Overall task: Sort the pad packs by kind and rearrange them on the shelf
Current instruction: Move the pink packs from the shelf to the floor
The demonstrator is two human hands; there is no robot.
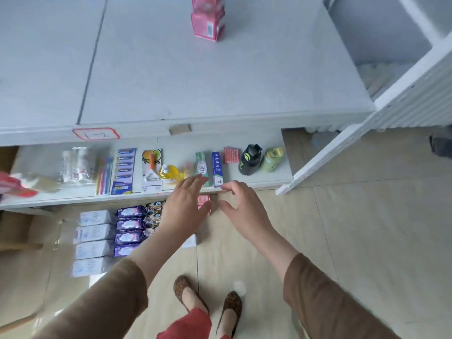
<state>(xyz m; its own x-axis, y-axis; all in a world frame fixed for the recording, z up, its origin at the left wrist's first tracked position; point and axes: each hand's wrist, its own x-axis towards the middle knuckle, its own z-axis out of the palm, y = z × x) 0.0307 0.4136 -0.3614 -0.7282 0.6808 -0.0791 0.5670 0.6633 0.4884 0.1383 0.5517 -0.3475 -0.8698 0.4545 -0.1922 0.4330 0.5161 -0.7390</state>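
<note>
Matte white shelf (256,178) over glossy beige floor tiles (354,228); soft rectangular plastic pad packs, pale blue (94,233) and purple (129,225), line the lowest level. Left hand (184,204) and right hand (243,206) hover, fingers (195,179) spread, holding nothing.

one head-worn wide-angle view looks steeply down from above, close over the shelf (220,133) and floor (342,228).

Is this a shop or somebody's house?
Probably a small shop. White shelves hold goods laid out in rows: toothpaste boxes, toothbrush packs and rows of matching pad packs lower down. A red-edged label is stuck on the shelf's front edge.
</note>
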